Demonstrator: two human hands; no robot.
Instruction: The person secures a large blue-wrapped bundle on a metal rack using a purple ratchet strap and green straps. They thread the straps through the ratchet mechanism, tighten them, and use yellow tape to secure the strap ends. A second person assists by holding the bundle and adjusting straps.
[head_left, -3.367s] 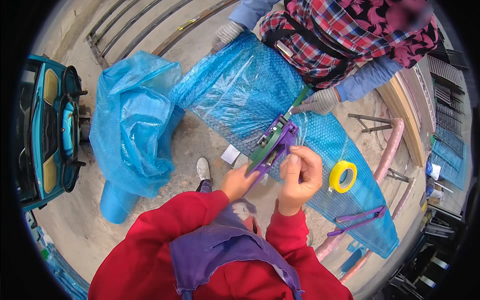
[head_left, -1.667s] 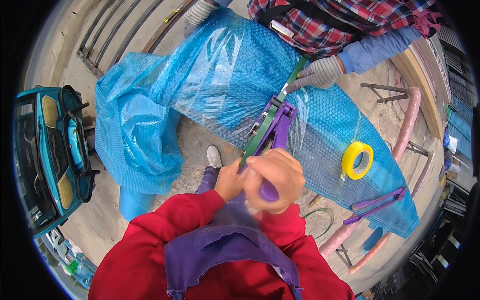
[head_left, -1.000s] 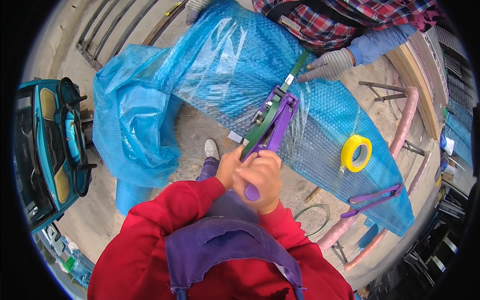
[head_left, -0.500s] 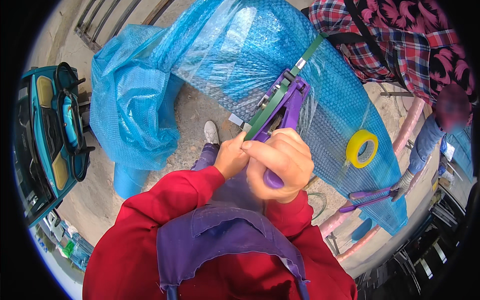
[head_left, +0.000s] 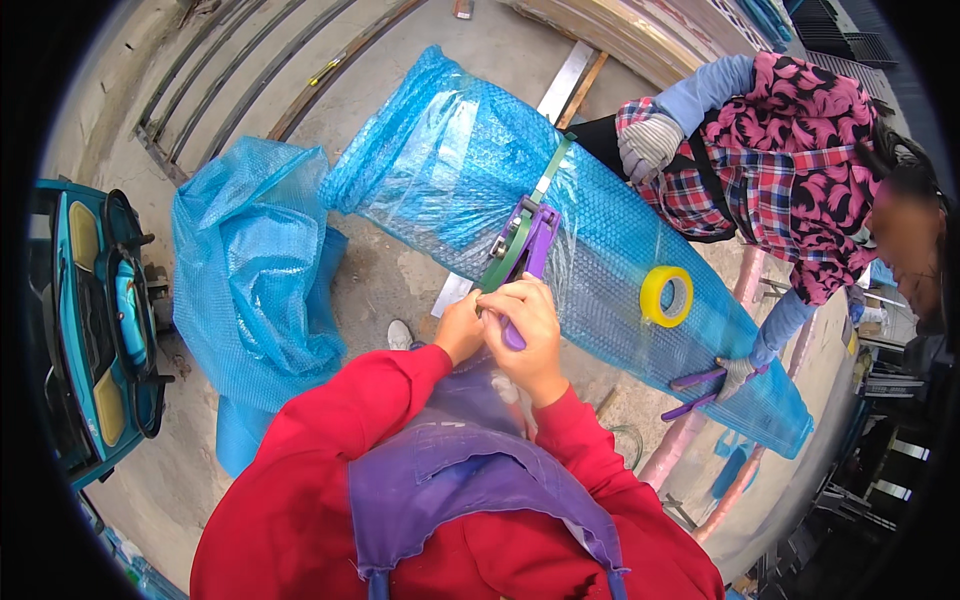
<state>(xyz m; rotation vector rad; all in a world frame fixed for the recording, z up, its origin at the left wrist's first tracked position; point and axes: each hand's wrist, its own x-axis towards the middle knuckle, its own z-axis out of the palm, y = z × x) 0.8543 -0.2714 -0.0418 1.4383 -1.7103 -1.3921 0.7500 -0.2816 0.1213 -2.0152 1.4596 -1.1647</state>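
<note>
A long bundle in blue bubble wrap (head_left: 610, 270) lies across in front of me. Around it runs a green strap (head_left: 556, 165) with a metal seal. On the strap sits a purple strapping tensioner (head_left: 541, 240), at the bundle's near side. My right hand (head_left: 528, 332) is closed around the tensioner's purple handle. Close beside it, my left hand (head_left: 461, 326) pinches at the strap's near end below the tool; the fingertips partly hide what they hold. A yellow roll of tape (head_left: 652, 296) rests on the wrap, to the right.
A co-worker in a plaid apron (head_left: 760, 175) leans over the far side, one gloved hand on purple-handled pliers (head_left: 690, 410). Loose bubble wrap (head_left: 255, 270) lies at left, near a teal vehicle (head_left: 85, 330). Metal bars (head_left: 215, 75) stand at back left; pink-wrapped lengths (head_left: 672, 452) lie right.
My view has shifted, showing more of the co-worker and the bundle's left end. The loose wrap now lies apart from the bundle. Both hands stay at the tensioner, its handle nearer the body.
</note>
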